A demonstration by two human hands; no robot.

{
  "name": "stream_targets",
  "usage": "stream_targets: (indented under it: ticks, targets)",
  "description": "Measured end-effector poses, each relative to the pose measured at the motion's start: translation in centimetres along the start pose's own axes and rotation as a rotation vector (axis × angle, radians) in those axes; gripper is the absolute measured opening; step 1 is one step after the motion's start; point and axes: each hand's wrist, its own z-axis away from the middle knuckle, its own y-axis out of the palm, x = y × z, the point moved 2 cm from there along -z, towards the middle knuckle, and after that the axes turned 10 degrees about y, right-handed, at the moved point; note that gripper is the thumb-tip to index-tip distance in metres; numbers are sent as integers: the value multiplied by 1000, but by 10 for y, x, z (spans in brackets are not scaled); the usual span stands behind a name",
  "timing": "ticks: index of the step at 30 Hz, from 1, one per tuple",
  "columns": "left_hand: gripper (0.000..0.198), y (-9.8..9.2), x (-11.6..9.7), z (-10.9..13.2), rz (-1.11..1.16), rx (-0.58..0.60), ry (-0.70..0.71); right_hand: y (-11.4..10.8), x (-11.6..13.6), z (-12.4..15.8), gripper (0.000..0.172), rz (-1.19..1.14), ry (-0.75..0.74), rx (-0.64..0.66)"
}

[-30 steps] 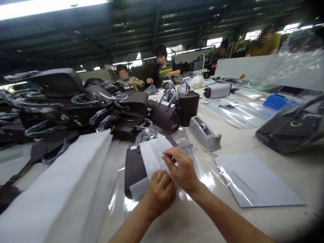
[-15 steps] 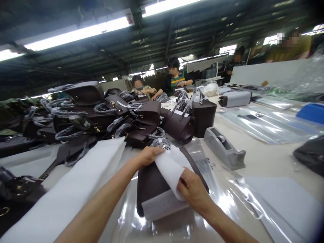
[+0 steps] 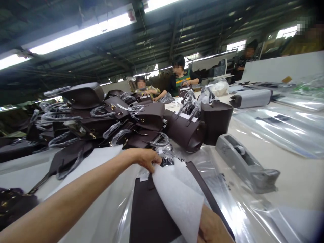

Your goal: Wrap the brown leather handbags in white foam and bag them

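Observation:
A dark brown handbag [image 3: 150, 209] lies flat in front of me, its wrapped handles [image 3: 162, 143] pointing away. Across it runs a white foam sheet [image 3: 177, 199], curled along its length. My left hand [image 3: 149, 159] pinches the sheet's far corner beside the bag's top edge, fingers closed. Lower down, my right hand [image 3: 212, 226] is closed at the sheet's near end, its fingers partly hidden behind the foam. Clear plastic [image 3: 121, 199] lies under the bag.
Brown handbags [image 3: 83, 114] are heaped at the left, and more [image 3: 188, 130] stand ahead. A grey tape dispenser [image 3: 243, 162] is on the right. Clear plastic bags [image 3: 283, 130] spread beyond it. White foam sheets [image 3: 98, 155] lie left. Co-workers [image 3: 181, 77] sit across the table.
My right hand has moved down and toward me, drawing the foam sheet out longer over the handbag. My left hand stays at the far corner. The camera view has come nearer.

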Motion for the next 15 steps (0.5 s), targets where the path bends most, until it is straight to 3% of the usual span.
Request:
stream_targets:
  ticks: [3, 8, 11, 15]
  targets:
    - [20, -6, -4, 3, 39, 42, 6, 8, -25, -2, 30, -10, 31, -49]
    - [37, -10, -6, 6, 94, 130, -25, 40, -49, -25, 18, -58, 93, -40]
    - [23, -11, -5, 3, 86, 153, -38, 57, -56, -36, 18, -82, 108, -38]
    - [7, -6, -11, 6, 6, 78, -5, 64, -61, -29, 22, -105, 111, -39]
